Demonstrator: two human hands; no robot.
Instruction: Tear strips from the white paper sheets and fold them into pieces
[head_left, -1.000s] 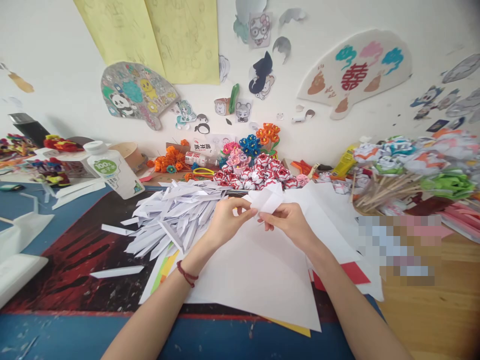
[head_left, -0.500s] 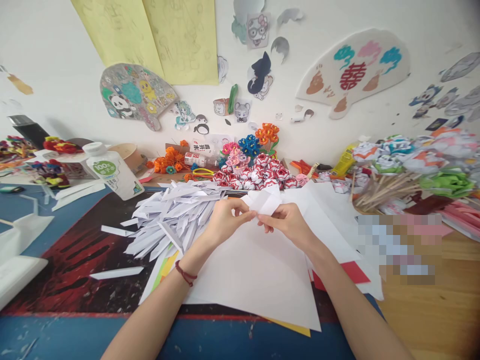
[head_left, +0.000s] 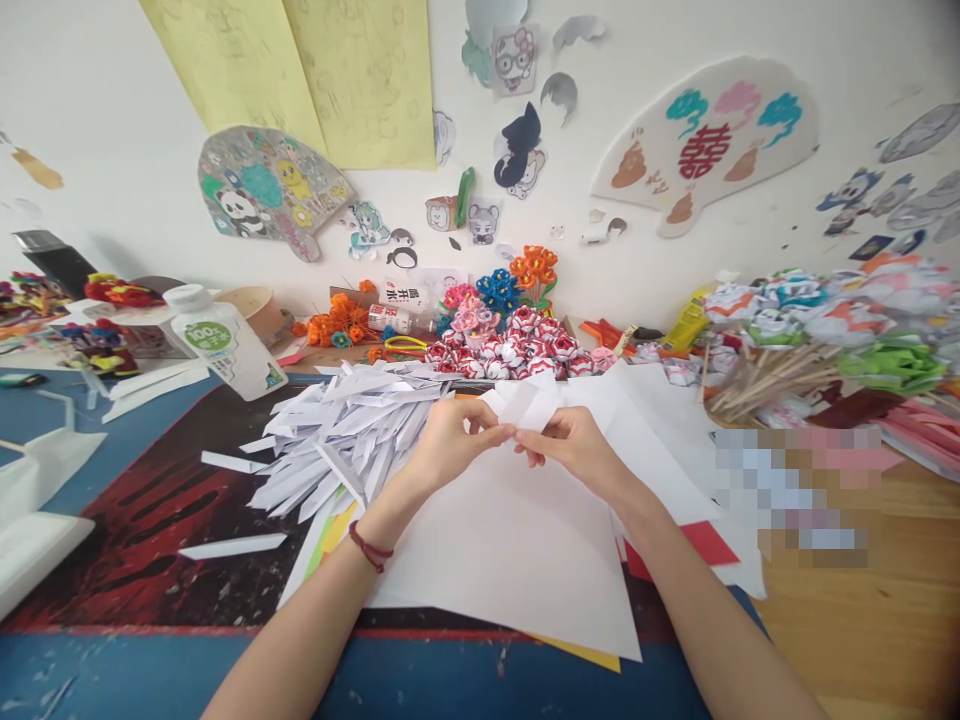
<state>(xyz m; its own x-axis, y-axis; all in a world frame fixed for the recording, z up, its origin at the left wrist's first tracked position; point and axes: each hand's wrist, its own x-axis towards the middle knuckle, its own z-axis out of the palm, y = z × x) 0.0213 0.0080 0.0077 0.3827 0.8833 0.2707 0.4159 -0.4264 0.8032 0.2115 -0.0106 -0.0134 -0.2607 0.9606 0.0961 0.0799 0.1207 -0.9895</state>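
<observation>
Both hands pinch one small piece of folded white paper (head_left: 531, 402) above the middle of the table. My left hand (head_left: 454, 440) is closed on its lower left edge, thumb on the near side. On the lower right, my right hand (head_left: 574, 445) grips the same piece, and the two thumbs nearly meet. Below them lie large white paper sheets (head_left: 510, 540), with green and yellow sheets showing at the left. Beside my left hand is a heap of folded white paper strips (head_left: 337, 430). One loose strip (head_left: 232, 547) lies apart on the dark mat.
Red-and-white paper flowers (head_left: 525, 345) and colourful small flowers stand along the wall. A white bottle (head_left: 223, 340) is at the back left. Paper flowers on wooden sticks (head_left: 772, 385) lie at the right. A red paper (head_left: 709, 548) is under my right forearm.
</observation>
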